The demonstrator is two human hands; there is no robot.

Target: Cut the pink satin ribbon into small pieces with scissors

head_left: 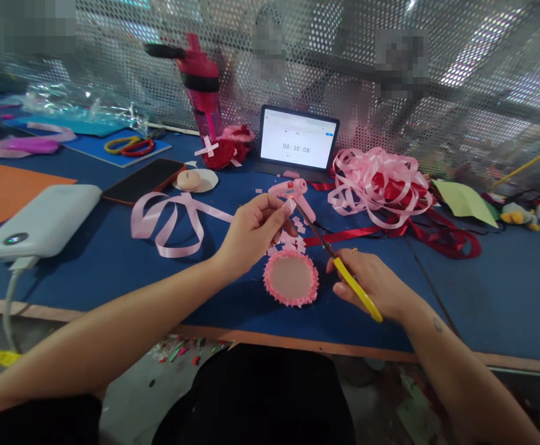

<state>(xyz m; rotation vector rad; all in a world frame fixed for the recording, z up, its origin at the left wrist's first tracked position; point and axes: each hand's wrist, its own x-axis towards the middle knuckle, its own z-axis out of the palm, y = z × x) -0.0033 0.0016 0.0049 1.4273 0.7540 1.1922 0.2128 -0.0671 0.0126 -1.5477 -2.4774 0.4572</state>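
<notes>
My left hand (259,227) pinches the end of a pink ribbon (180,252), whose loose loops trail to the left over the blue table. In my right hand (372,281) are yellow-handled scissors (357,288), their blades reaching up to the ribbon end at my left fingertips. Below the hands lies a round disc (291,278) with a pale centre and a frilled pink edge. Small cut ribbon pieces (299,242) are scattered just behind it, partly hidden by my left hand. A pink glue gun (303,199) rests beyond my fingertips.
Behind stands a tablet (297,139) showing a timer. Tangled pink ribbon (377,185) and red ribbon (450,238) lie to the right. A white power bank (42,219), a phone (144,180) and other scissors (130,147) are on the left, with a pink bottle (199,83) at the back.
</notes>
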